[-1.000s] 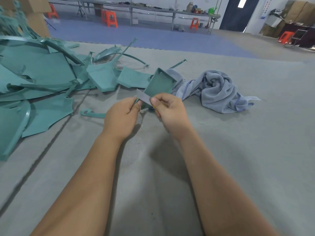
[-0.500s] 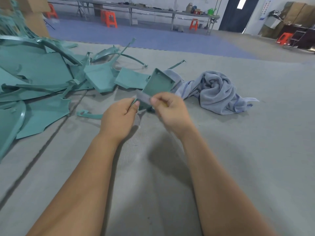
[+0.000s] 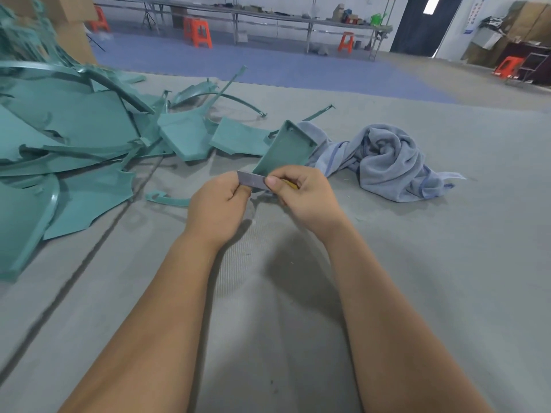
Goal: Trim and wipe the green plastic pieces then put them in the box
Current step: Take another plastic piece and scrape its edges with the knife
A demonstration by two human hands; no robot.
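two bare hands are meeting over the grey mat [image 3: 387,293], both forearms reaching in from the near edge and converging on one green plastic piece [image 3: 284,150], a flat tray-like part with a raised rim, which is tilting up and away from the person. the left hand [image 3: 219,204] is curling its fingers [image 3: 238,190] around the near corner of that piece, knuckles up and thumb side toward the right hand. the right hand [image 3: 307,198] is clenching round a knife with a yellow handle [image 3: 290,183] that shows only as a sliver between its fingers, the thumb pressing along the top; one grey blade [image 3: 252,179] is sticking out leftward and lying across the near edge of the piece, its tip just beside the left hand. one crumpled blue-grey cloth [image 3: 384,162] is lying on the mat just to the right of the held piece, touching or nearly touching its far corner; which, i cannot tell. to the left of the held piece one heap of green plastic offcuts [image 3: 74,138] is spreading out, too tangled to count, with a single small curved scrap [image 3: 167,199] lying apart, near the left hand. far behind the held piece four orange stools [image 3: 198,31] are standing by one long counter [image 3: 268,17], and cardboard boxes [image 3: 71,34] are rising behind the heap.
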